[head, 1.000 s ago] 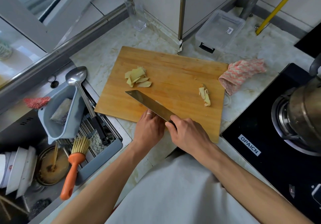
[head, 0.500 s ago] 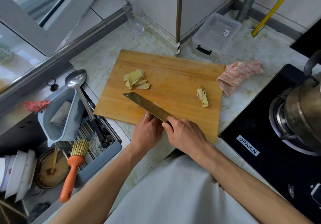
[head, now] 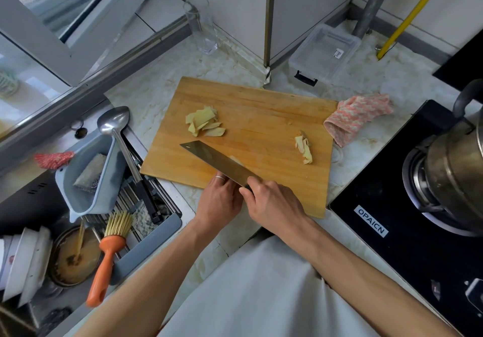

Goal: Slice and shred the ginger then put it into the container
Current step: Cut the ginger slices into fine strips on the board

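The right hand (head: 271,203) grips the knife (head: 217,160), blade running toward the board's (head: 261,106) far-left corner; the left hand (head: 220,200), curled, pins ginger (head: 236,159) beside it.

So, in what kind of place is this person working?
Most likely a home kitchen: a wooden cutting board with ginger slices lies on a marble counter, between a sink with dirty dishes and a black stove carrying a metal pot.

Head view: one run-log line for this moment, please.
stage: slicing | right hand: grips knife | left hand: beside blade | ginger slices: on cutting board | container: empty
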`<state>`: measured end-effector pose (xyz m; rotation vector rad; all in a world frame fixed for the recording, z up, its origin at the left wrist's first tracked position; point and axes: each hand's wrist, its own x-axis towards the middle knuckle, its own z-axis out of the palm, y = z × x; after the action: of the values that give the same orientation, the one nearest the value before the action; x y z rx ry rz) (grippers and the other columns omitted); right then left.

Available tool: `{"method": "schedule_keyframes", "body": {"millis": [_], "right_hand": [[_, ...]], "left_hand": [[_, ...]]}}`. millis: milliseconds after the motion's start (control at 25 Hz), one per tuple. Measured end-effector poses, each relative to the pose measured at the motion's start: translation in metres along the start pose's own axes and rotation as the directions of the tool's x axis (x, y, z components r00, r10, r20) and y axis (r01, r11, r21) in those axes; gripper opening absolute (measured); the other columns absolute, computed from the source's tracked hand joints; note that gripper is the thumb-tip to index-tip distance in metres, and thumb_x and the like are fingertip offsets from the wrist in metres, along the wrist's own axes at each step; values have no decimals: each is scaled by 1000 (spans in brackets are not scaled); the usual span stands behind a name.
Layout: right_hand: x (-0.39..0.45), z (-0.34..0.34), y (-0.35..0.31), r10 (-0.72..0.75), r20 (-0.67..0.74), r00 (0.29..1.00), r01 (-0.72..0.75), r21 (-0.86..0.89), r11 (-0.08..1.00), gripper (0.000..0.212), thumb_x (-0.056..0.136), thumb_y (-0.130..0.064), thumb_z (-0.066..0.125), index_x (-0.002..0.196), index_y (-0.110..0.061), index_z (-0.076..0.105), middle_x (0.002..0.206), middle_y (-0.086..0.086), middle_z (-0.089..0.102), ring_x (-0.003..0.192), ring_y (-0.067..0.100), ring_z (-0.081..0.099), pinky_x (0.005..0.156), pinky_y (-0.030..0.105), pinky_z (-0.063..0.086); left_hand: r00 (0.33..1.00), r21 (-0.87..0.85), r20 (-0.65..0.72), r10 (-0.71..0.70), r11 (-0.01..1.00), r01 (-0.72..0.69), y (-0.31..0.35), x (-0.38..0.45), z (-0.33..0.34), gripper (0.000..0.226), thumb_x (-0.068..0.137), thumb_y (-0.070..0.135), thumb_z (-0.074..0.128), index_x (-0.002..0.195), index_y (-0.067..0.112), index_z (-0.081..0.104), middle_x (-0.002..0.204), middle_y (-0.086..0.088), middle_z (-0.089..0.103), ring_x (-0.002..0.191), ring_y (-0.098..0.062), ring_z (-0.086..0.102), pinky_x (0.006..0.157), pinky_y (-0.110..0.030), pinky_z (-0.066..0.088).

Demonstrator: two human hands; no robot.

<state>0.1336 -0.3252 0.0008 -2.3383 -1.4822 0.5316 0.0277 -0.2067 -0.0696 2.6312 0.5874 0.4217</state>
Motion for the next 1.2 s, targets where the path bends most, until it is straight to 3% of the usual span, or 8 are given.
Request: {"method": "schedule_keyframes", "body": {"millis": [400,720,960,1200], "right_hand": [[-7,-6,-1,25,31,999,-25,24,999,34,105,-44,37,98,-15,52,90,13,69,79,39,65,58,35,34],[0,-13,-6,58,47,997,-61,61,996,33,106,-43,39,98,-14,53,84,13,67,76,38,63,58,33,32],[-8,-20,-4,104,85,991,-112,88,990,32,105,-44,40,97,-15,51,76,6,49,67,33,44,59,35,32],[1,-13,-5,47,57,997,-51,64,997,29,106,-43,38,90,-19,40,82,13,66,74,38,63,57,32,30]], "left_hand": [[998,-29,15,-54,998,54,-1,-3,7,36,82,14,43,101,5,72,96,-15,68,98,-30,54,70,-28,46],[1000,-39,5,-22,999,22,0,-1,3,31,85,11,44,97,1,71,96,-16,67,103,-32,55,69,-33,49],[1000,-49,-23,11,999,-13,1,-1,3,30,90,15,46,98,1,72,101,-17,67,108,-35,57,78,-35,50],[1000,-34,-26,-10,999,9,1,0,4,32,83,9,44,95,0,71,92,-14,69,103,-30,54,71,-33,51]]}}
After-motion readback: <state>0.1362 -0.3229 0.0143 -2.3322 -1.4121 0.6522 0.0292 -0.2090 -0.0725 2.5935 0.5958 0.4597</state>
